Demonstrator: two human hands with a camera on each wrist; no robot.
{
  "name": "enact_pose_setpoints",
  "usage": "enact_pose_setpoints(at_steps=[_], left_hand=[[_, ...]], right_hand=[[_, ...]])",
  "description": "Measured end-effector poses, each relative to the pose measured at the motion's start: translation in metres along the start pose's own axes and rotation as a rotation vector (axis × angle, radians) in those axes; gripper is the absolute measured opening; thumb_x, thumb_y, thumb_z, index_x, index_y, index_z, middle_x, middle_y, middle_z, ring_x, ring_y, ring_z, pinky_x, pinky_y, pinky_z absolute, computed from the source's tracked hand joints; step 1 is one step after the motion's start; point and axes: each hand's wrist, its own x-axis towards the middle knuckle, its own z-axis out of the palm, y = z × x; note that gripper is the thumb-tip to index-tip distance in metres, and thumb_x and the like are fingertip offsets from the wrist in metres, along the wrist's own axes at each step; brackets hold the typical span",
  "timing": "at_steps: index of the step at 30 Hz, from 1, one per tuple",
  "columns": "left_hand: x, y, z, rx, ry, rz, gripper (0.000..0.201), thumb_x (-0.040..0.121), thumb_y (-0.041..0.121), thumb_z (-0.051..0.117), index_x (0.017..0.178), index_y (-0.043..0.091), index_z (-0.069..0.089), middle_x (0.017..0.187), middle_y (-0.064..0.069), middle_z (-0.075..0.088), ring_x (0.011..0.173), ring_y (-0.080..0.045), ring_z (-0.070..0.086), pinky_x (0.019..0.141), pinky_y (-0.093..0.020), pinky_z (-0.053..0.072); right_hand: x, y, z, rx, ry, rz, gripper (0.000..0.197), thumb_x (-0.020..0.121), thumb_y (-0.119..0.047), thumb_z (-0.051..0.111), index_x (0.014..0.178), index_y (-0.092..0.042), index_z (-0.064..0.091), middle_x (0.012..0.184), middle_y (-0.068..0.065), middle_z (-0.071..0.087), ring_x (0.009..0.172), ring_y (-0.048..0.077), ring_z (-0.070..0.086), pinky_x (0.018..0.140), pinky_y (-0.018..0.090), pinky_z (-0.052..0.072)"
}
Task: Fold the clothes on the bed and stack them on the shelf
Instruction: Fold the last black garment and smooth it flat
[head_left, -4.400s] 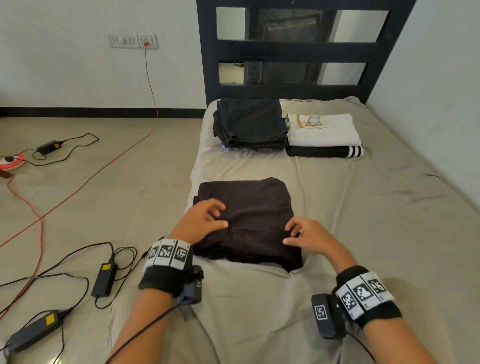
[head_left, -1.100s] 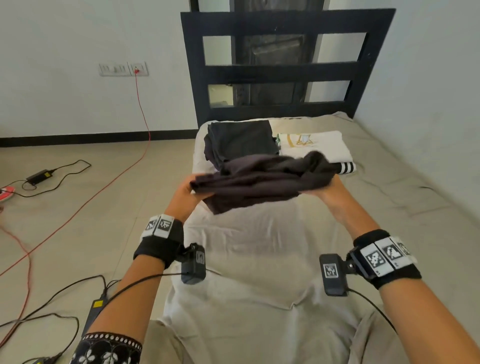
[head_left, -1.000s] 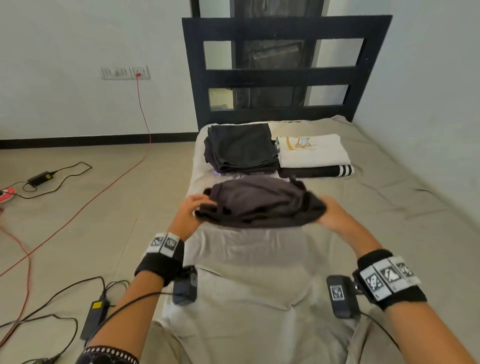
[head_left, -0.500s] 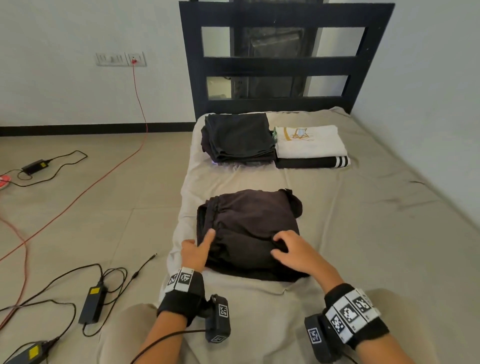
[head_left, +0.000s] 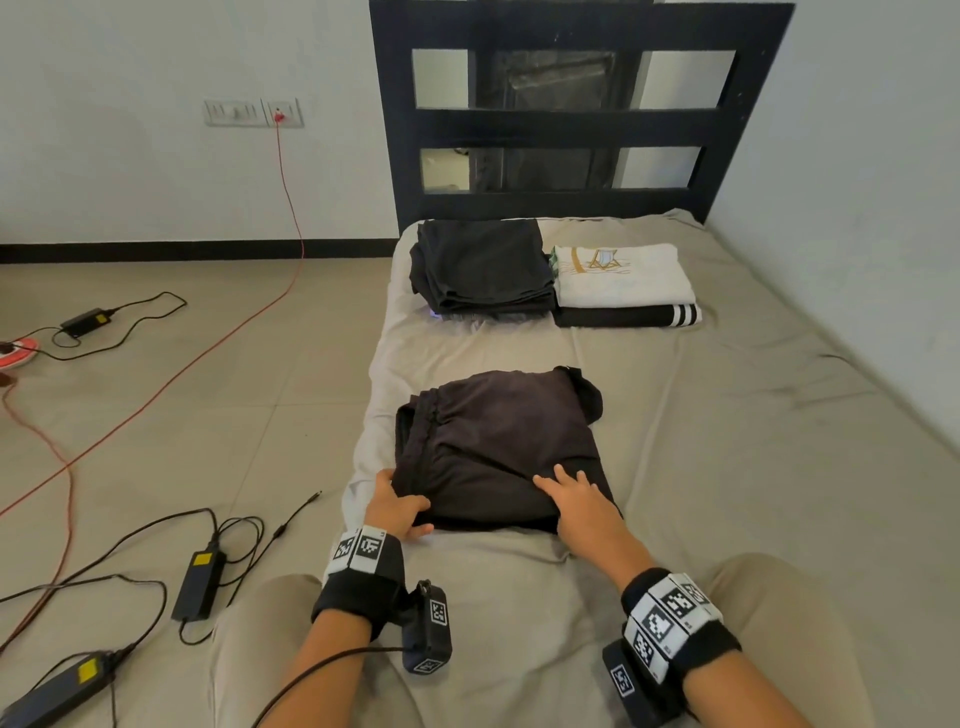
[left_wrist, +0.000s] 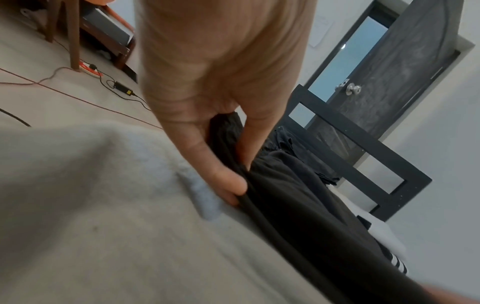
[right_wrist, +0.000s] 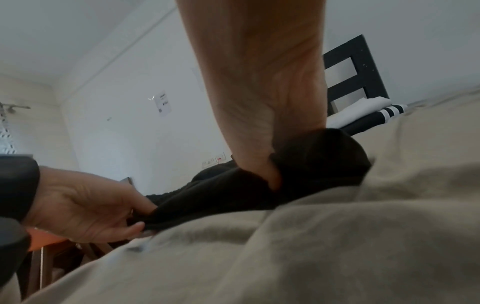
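Under the near left corner of the garment (head_left: 498, 441), fingers of the left hand (head_left: 397, 512) are partly hidden. The thumb of the right hand (head_left: 576, 506) is buried in a fold. A purple object (head_left: 434, 313) under the black stack (head_left: 483, 270) is unidentifiable.

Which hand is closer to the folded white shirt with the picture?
Right. The right hand holds the folded dark garment on the side toward the white shirt; the left hand grips its left corner, farther off.

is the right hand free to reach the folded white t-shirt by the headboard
Probably, once it lets go: the right hand pinches the near edge of the dark brown folded garment. Only tan bedsheet lies between it and the folded white t-shirt, though that far likely needs a forward lean.
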Motion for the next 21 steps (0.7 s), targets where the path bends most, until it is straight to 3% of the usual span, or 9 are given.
enact_pose_setpoints(at_steps=[2,5,8,11,14,16,19,21], left_hand=[[-0.002,-0.002,-0.001,0.021,0.011,0.013,0.048,0.086,-0.005,0.062,0.130,0.003,0.042,0.122,-0.016,0.050,0.094,-0.032,0.058,0.071,-0.042,0.059],[-0.010,0.003,0.003,0.294,0.054,0.028,0.048,0.092,0.009,0.059,0.136,0.005,0.041,0.129,-0.018,0.053,0.091,-0.028,0.059,0.071,-0.024,0.055],[-0.016,0.013,0.006,0.655,0.112,0.090,0.061,0.092,0.033,0.061,0.140,0.007,0.034,0.139,-0.019,0.041,0.122,-0.035,0.048,0.098,-0.036,0.042],[-0.009,0.031,0.005,0.693,0.234,0.174,0.067,0.087,0.054,0.059,0.134,0.008,0.042,0.136,-0.017,0.038,0.124,-0.036,0.043,0.104,-0.046,0.039],[0.005,0.058,0.004,0.607,0.266,0.339,0.045,0.090,0.042,0.059,0.120,0.010,0.050,0.123,-0.014,0.053,0.113,-0.033,0.052,0.098,-0.043,0.044],[0.012,0.074,0.005,0.574,0.183,0.434,0.041,0.088,0.029,0.065,0.122,0.012,0.048,0.122,-0.016,0.052,0.111,-0.033,0.053,0.098,-0.040,0.043],[0.021,0.088,0.009,0.637,-0.037,0.445,0.040,0.083,0.018,0.072,0.117,0.020,0.050,0.130,-0.015,0.037,0.117,-0.032,0.048,0.103,-0.031,0.035],[0.031,0.088,0.008,0.690,-0.146,0.375,0.038,0.080,0.012,0.075,0.110,0.023,0.054,0.137,-0.013,0.028,0.126,-0.031,0.040,0.107,-0.027,0.030]], right_hand=[[-0.003,0.002,0.001,0.003,-0.013,0.019,0.072,0.095,-0.002,0.048,0.155,-0.026,0.015,0.161,0.011,0.010,0.145,0.042,0.014,0.117,0.048,0.018],[-0.006,0.003,0.000,-0.001,-0.120,0.069,0.077,0.096,0.002,0.043,0.156,-0.026,0.004,0.161,0.018,0.002,0.146,0.044,0.007,0.118,0.048,0.020],[-0.001,0.003,-0.024,0.069,-0.320,0.068,0.077,0.095,-0.014,0.048,0.156,-0.026,0.002,0.161,0.018,-0.001,0.147,0.041,0.006,0.118,0.045,0.019],[0.012,0.015,-0.061,0.173,-0.369,0.029,0.074,0.086,-0.036,0.060,0.151,-0.028,0.026,0.157,0.009,0.025,0.140,0.029,0.031,0.112,0.036,0.033],[0.029,0.018,-0.085,0.230,-0.139,-0.004,0.072,0.080,-0.025,0.074,0.144,-0.025,0.039,0.149,0.005,0.039,0.131,0.024,0.044,0.107,0.034,0.040],[0.042,0.015,-0.091,0.178,-0.030,-0.008,0.084,0.078,-0.015,0.077,0.148,-0.019,0.032,0.155,0.006,0.029,0.141,0.026,0.033,0.112,0.036,0.034],[0.064,0.008,-0.089,0.084,-0.139,-0.040,0.114,0.070,-0.013,0.084,0.155,-0.022,0.009,0.163,0.005,-0.002,0.150,0.026,0.001,0.120,0.044,0.016],[0.078,0.007,-0.082,0.019,-0.244,-0.032,0.126,0.067,-0.013,0.087,0.155,-0.024,-0.001,0.162,0.005,-0.012,0.149,0.027,-0.009,0.120,0.049,0.011]])
